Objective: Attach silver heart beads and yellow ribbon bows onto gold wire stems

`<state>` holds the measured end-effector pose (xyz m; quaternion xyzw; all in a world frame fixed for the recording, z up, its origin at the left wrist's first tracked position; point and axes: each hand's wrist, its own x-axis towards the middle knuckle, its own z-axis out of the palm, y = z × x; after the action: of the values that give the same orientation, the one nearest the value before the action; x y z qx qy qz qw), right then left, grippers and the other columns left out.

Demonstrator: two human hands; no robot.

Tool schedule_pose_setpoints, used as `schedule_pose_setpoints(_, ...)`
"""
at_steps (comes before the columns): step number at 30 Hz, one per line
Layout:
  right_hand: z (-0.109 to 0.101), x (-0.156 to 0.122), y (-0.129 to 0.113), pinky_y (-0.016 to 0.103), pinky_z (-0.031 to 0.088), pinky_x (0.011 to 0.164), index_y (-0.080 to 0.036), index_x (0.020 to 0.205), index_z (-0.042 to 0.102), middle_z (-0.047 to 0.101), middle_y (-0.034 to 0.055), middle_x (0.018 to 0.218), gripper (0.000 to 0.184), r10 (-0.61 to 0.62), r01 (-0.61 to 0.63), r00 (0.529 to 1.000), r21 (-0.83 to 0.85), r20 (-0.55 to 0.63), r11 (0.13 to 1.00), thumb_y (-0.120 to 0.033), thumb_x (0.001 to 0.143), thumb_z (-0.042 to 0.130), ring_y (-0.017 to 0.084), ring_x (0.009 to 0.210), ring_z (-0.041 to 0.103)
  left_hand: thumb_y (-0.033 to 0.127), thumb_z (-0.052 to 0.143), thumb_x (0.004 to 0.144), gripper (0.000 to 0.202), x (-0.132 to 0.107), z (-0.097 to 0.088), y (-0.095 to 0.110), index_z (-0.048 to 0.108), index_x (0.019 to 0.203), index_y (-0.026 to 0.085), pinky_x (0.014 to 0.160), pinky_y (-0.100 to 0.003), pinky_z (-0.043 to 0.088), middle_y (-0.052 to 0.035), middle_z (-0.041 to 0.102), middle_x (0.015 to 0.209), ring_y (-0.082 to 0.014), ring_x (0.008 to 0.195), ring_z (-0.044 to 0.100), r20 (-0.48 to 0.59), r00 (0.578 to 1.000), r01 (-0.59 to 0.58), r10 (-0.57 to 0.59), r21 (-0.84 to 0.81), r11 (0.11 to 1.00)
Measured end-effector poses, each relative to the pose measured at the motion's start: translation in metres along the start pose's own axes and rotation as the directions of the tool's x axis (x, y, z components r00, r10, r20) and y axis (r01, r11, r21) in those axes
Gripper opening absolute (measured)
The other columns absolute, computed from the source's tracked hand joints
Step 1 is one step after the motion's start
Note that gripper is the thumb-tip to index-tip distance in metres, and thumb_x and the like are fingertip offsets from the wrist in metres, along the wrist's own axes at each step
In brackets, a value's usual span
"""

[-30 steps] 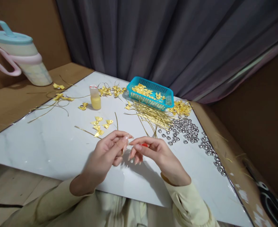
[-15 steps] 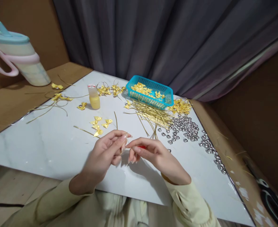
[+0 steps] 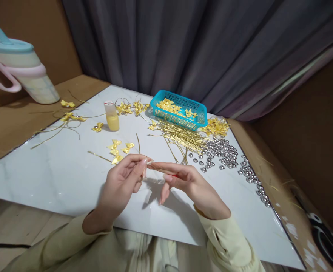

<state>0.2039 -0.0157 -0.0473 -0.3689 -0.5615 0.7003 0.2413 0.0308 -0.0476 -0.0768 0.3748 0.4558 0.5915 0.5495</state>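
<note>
My left hand (image 3: 127, 177) is closed in a pinch above the white board, thumb against forefinger. A thin gold cord (image 3: 147, 157) just shows at its fingertips; most of it is hidden. Beside it, my right hand (image 3: 180, 177) reaches its straight forefinger to the left fingertips. Its thumb is bent in over a small red thing (image 3: 174, 175), mostly covered by the fingers, and another finger points down. Just beyond the left hand lie several small yellow ribbon bows (image 3: 115, 152). A loose gold cord piece (image 3: 99, 156) lies near them.
A blue basket (image 3: 180, 122) holds yellow bows; a heap of gold cords (image 3: 183, 136) lies before it. Silver heart-shaped beads (image 3: 223, 151) are scattered rightward. A small yellow bottle (image 3: 111, 117) stands left of centre. A tumbler (image 3: 32, 71) is far left, black-handled scissors (image 3: 325, 238) far right.
The right forefinger has straightened and moved up to the left fingertips. Another right finger has swung down, away from the thumb. My left hand has shifted slightly left, still pinched.
</note>
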Motion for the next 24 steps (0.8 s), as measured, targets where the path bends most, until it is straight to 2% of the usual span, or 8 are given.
schedule_pose_setpoints(5,-0.002,0.001,0.001,0.041,0.028,0.114,-0.015,0.123,0.062,0.069,-0.0046,0.053,0.036,-0.065,0.062,0.996,0.063,0.058,0.996,-0.018,0.088,0.057,0.016,0.063,0.072,0.030,0.065,0.084,0.013,-0.004,0.004,0.002,0.065,0.084,0.017,0.037,-0.015,0.028,0.0041,0.050,0.058,-0.0043,0.042,0.037,-0.037,0.995,-0.087,0.092,0.119,0.989)
schedule_pose_setpoints(8,-0.004,0.001,0.003,0.036,0.025,0.116,-0.017,0.121,0.064,0.075,-0.0027,0.068,0.036,-0.093,0.083,0.992,0.107,0.091,0.991,-0.014,0.085,0.058,0.011,0.051,0.067,0.026,0.064,0.085,0.008,-0.006,0.004,0.001,0.065,0.085,0.018,0.039,-0.016,0.030,0.0036,0.052,0.059,-0.0051,0.044,0.039,-0.037,0.990,-0.128,0.137,0.177,0.976)
schedule_pose_setpoints(10,-0.005,0.001,0.003,0.034,0.038,0.106,-0.020,0.121,0.064,0.077,0.0017,0.090,0.037,-0.078,0.064,0.992,0.135,0.101,0.989,-0.014,0.085,0.059,0.007,0.045,0.064,0.025,0.063,0.084,0.006,-0.006,0.003,0.000,0.065,0.084,0.018,0.039,-0.017,0.029,0.0032,0.053,0.060,-0.0057,0.045,0.039,-0.039,0.987,-0.146,0.158,0.217,0.965)
schedule_pose_setpoints(12,-0.006,0.000,0.003,0.028,0.053,0.079,-0.021,0.121,0.064,0.070,0.0073,0.116,0.038,-0.046,0.025,0.992,0.171,0.120,0.985,-0.015,0.083,0.062,0.006,0.042,0.062,0.024,0.063,0.084,0.006,-0.006,0.002,-0.002,0.065,0.084,0.019,0.039,-0.018,0.028,0.0030,0.053,0.060,-0.0061,0.045,0.038,-0.036,0.985,-0.155,0.169,0.244,0.957)
schedule_pose_setpoints(14,-0.007,-0.001,0.003,0.023,0.048,0.051,-0.022,0.122,0.064,0.059,0.0113,0.133,0.040,-0.018,-0.014,0.989,0.214,0.146,0.977,-0.018,0.082,0.065,0.004,0.040,0.060,0.024,0.062,0.085,0.007,-0.006,0.002,-0.004,0.065,0.084,0.019,0.039,-0.019,0.029,0.0029,0.053,0.060,-0.0067,0.045,0.039,-0.031,0.983,-0.167,0.181,0.259,0.951)
schedule_pose_setpoints(15,-0.007,-0.001,0.003,0.021,0.043,0.043,-0.022,0.122,0.063,0.056,0.0126,0.137,0.041,-0.011,-0.026,0.988,0.234,0.157,0.972,-0.019,0.082,0.066,0.004,0.038,0.059,0.024,0.062,0.085,0.007,-0.006,0.002,-0.005,0.066,0.085,0.019,0.039,-0.019,0.029,0.0029,0.053,0.059,-0.0070,0.045,0.039,-0.027,0.981,-0.176,0.190,0.266,0.948)
schedule_pose_setpoints(18,-0.008,-0.001,0.003,0.019,0.035,0.037,-0.021,0.123,0.063,0.058,0.0148,0.135,0.041,-0.007,-0.038,0.985,0.260,0.171,0.965,-0.019,0.082,0.066,0.003,0.036,0.056,0.023,0.062,0.084,0.006,-0.007,0.002,-0.006,0.066,0.085,0.019,0.040,-0.019,0.031,0.0029,0.054,0.059,-0.0075,0.045,0.041,-0.022,0.972,-0.217,0.233,0.291,0.932)
schedule_pose_setpoints(24,-0.008,-0.001,0.004,0.020,0.038,0.040,-0.019,0.122,0.064,0.065,0.0159,0.124,0.039,-0.004,-0.035,0.983,0.214,0.183,0.976,-0.020,0.083,0.066,0.003,0.035,0.054,0.018,0.063,0.082,0.007,-0.006,0.004,-0.008,0.069,0.085,0.019,0.045,-0.018,0.038,0.0016,0.059,0.061,-0.0097,0.052,0.051,-0.030,0.954,-0.267,0.299,0.373,0.889)
